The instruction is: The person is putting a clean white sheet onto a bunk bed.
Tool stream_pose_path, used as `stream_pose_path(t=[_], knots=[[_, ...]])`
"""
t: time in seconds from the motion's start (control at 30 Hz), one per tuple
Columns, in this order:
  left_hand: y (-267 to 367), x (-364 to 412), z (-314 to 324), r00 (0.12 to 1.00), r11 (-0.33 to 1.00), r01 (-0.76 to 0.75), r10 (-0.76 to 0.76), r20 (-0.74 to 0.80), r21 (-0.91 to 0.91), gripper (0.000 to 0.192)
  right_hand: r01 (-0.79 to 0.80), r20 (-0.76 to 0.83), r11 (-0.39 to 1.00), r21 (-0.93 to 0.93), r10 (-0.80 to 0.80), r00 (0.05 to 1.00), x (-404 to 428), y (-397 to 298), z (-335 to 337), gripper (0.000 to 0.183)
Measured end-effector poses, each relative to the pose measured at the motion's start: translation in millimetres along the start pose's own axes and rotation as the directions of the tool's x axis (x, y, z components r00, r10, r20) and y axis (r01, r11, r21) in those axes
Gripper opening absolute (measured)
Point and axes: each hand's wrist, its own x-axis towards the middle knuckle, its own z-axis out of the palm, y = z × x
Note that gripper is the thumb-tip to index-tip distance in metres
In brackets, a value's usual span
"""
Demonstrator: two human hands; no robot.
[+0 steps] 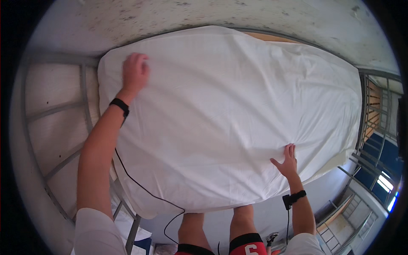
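Note:
A white bed sheet [210, 118] lies over a mattress on a bunk bed, with creases running towards its right half. Over the sheet's upper left part is my left hand [136, 71], its fingers curled and slightly blurred; whether it grips any cloth does not show. My right hand [288, 161] rests on the sheet at the lower right, thumb and fingers apart, with folds fanning out around it. Both wrists wear black bands. At the upper right rim, a strip of tan material [274, 37] shows between the sheet and the wall.
A grey metal bed frame [85, 95] stands at the left end, with another railing [363, 111] at the right. A stained wall [191, 14] runs along the far side. A black cable [143, 188] crosses the sheet's near left part. More bunks stand at lower right.

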Motion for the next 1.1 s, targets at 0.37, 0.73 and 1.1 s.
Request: stream_pose_path(t=[0.37,0.73,1.1], knots=[[297.3,150.2,138.6,0.908,0.968,0.105,0.001,0.418,-0.230,0.049,-0.006,-0.017,0.997,0.076,0.008,1.000,-7.4,0.5,-1.9,0.110],[318.9,195.3,177.4,0.891,0.994,0.003,0.046,0.452,-0.107,0.038,0.039,-0.027,0.969,0.244,-0.033,0.999,-9.7,21.2,-20.9,0.104],[282.0,246.0,165.9,0.690,0.918,0.340,-0.093,0.718,-0.207,0.015,0.108,-0.084,0.940,0.324,-0.085,0.993,-12.6,29.8,-22.7,0.096]])
